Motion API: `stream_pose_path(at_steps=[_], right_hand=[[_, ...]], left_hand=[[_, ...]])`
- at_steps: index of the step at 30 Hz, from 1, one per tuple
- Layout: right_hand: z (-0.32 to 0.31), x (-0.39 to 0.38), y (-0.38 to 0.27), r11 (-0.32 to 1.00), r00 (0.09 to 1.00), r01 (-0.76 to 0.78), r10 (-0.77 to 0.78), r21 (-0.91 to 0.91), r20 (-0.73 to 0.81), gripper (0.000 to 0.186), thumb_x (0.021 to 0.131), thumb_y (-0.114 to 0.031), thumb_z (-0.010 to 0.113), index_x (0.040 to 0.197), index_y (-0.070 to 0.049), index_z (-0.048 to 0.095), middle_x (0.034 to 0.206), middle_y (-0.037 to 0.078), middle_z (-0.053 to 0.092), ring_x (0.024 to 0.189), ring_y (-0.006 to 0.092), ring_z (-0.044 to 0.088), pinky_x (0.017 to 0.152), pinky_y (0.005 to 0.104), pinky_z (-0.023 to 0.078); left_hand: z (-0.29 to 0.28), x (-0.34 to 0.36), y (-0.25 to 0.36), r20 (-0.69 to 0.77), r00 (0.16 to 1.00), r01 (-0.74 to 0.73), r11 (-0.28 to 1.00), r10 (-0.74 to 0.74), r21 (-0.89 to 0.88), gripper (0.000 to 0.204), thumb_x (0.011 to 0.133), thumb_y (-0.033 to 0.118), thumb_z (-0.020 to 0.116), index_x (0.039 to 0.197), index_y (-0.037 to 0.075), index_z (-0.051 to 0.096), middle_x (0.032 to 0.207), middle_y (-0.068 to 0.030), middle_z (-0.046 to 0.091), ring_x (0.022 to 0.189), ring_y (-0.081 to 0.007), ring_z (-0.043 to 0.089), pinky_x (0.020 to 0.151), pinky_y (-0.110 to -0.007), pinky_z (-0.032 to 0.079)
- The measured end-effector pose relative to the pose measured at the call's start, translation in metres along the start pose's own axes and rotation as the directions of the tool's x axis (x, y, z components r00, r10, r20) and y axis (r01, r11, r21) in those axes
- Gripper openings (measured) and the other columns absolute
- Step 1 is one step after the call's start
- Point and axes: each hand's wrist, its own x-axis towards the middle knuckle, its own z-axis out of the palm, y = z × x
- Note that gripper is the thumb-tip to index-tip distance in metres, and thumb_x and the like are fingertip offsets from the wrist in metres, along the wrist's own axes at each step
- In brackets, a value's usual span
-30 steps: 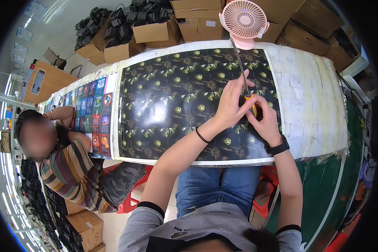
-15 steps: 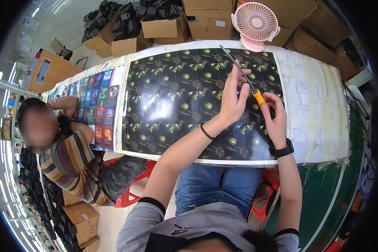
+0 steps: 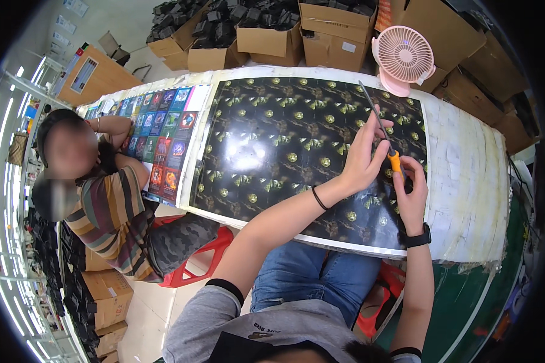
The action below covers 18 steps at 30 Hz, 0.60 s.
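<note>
A screwdriver (image 3: 395,162) with an orange handle and a long thin dark shaft points away from me above a large dark printed sheet (image 3: 266,154). My right hand (image 3: 412,190) grips the handle between thumb and fingers. The shaft runs alongside my left hand (image 3: 363,158), whose fingers are stretched out and whose thumb stands apart. I cannot tell whether the left fingers touch the shaft. Rows of repeated dark pictures with yellow-green spots cover the glossy sheet, which lies flat on the table (image 3: 463,175).
A pink fan (image 3: 404,54) stands at the table's far edge. On the left, another person in a striped shirt (image 3: 112,212) leans on the table beside a sheet of colourful cards (image 3: 163,142). Cardboard boxes (image 3: 269,45), some full of black parts, stand behind the table.
The whole view has shifted, so the table and fan appear further right and lower. Both hands and the screwdriver keep nearly the same pose over the sheet.
</note>
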Motion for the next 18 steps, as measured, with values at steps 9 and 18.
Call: stream_pose_path(at_steps=[9, 18], right_hand=[[0.0007, 0.0025, 0.0011, 0.999, 1.0, -0.011, 0.011, -0.036, -0.001, 0.026, 0.1, -0.011, 0.05, 0.124, -0.001, 0.059, 0.12, 0.014, 0.063, 0.109, 0.0258, 0.06, 0.098, 0.0341, 0.045], [-0.001, 0.0001, 0.0009, 0.997, 0.998, -0.055, 0.056, 0.059, -0.02, 0.028, 0.098, -0.009, 0.054, 0.125, -0.002, 0.059, 0.12, 0.013, 0.063, 0.108, 0.0234, 0.061, 0.096, 0.0328, 0.046]], left_hand=[[-0.002, -0.0013, -0.0034, -0.006, 0.999, -0.051, 0.998, 0.051, 0.035, 0.071, 0.095, 0.011, 0.05, 0.156, 0.002, 0.014, 0.127, -0.0135, 0.058, 0.093, -0.0173, 0.056, 0.088, -0.032, 0.045], [0.0009, -0.0031, -0.0023, -0.004, 0.996, -0.085, 0.995, 0.085, 0.048, 0.073, 0.094, 0.009, 0.051, 0.156, 0.004, 0.013, 0.126, -0.0134, 0.058, 0.091, -0.0174, 0.056, 0.088, -0.032, 0.045]])
